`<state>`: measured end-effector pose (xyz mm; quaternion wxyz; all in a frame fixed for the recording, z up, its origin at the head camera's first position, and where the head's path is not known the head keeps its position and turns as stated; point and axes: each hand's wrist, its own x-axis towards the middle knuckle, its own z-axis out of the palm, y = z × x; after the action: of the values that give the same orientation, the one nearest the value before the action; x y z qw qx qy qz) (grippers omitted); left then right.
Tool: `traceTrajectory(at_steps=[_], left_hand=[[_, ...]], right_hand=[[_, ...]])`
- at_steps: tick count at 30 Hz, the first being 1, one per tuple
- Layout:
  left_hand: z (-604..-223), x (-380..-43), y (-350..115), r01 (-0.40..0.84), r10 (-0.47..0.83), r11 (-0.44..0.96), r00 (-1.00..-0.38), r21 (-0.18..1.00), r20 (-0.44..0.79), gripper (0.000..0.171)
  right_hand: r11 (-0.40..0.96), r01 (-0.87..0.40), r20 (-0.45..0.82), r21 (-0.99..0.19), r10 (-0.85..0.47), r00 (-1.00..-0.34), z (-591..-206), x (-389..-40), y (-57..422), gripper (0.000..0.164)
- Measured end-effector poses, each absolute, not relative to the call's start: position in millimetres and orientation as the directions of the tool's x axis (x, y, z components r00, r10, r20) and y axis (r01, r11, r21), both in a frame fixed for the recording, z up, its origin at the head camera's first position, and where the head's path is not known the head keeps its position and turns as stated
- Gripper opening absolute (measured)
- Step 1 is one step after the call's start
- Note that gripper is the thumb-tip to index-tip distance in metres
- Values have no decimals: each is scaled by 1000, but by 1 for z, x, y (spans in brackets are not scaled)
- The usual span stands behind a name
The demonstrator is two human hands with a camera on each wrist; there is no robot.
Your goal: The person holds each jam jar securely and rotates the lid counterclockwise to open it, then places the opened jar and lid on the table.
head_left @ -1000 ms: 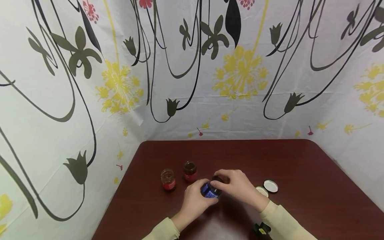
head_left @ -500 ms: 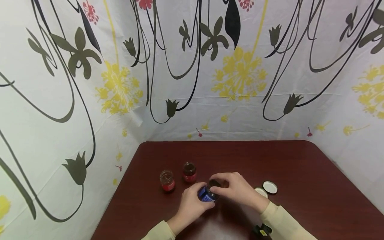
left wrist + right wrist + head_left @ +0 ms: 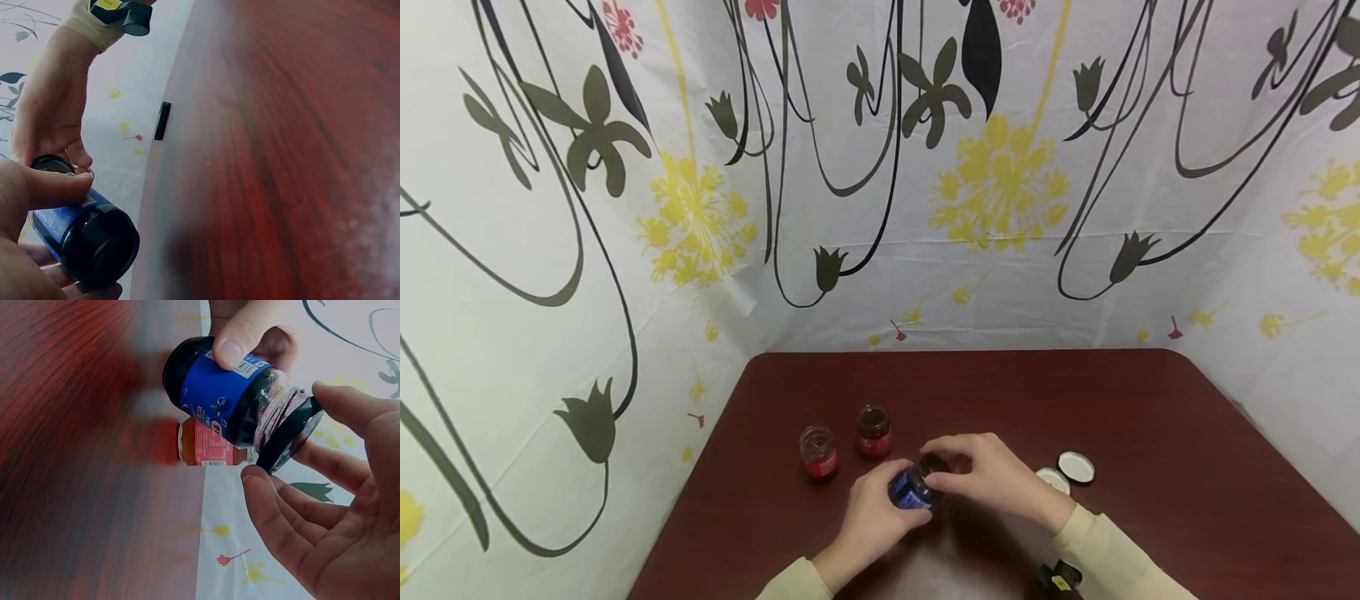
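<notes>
My left hand (image 3: 872, 515) grips a dark glass jar with a blue label (image 3: 912, 490), held tilted above the table. In the left wrist view, the base of the jar (image 3: 103, 247) faces the camera and the thumb lies over the label. My right hand (image 3: 988, 475) pinches a black lid (image 3: 290, 434) by its rim with thumb and fingertips. That lid sits at the jar's mouth, slightly aslant, and the threaded glass neck (image 3: 275, 403) shows beside it. Whether the lid is still engaged on the threads I cannot tell.
Two lidless jars with red labels, a clear one (image 3: 818, 452) and a darker one (image 3: 874, 432), stand left on the dark red table (image 3: 1000, 383). Two lids, one (image 3: 1076, 467) beside another (image 3: 1054, 480), lie white side up at right. A patterned sheet (image 3: 880, 208) surrounds the table.
Both hands have shifted slightly left and toward me with the blue-labelled jar and its black lid. The other jars and the loose lids have stayed put.
</notes>
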<state>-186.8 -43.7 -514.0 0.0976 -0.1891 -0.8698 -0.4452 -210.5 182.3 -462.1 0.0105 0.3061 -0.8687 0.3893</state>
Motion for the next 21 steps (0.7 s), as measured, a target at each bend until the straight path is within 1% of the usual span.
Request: traceTrajectory(at_steps=[5, 9, 15, 21], left_hand=[[-515, -186, -47, 414, 217, 536, -910, 736, 355, 57], [-514, -186, -50, 392, 196, 549, -919, 738, 343, 57], [-518, -186, -54, 377, 184, 553, -925, 743, 332, 57], [-522, -186, -59, 382, 173, 546, -922, 746, 346, 57]], right_hand=[[514, -534, 240, -672, -530, -813, -462, -210, 185, 39], [518, -540, 241, -664, -535, -810, -465, -211, 188, 42], [513, -550, 235, -659, -554, -799, -468, -211, 194, 43], [522, -522, 207, -674, -546, -812, -470, -209, 201, 44]])
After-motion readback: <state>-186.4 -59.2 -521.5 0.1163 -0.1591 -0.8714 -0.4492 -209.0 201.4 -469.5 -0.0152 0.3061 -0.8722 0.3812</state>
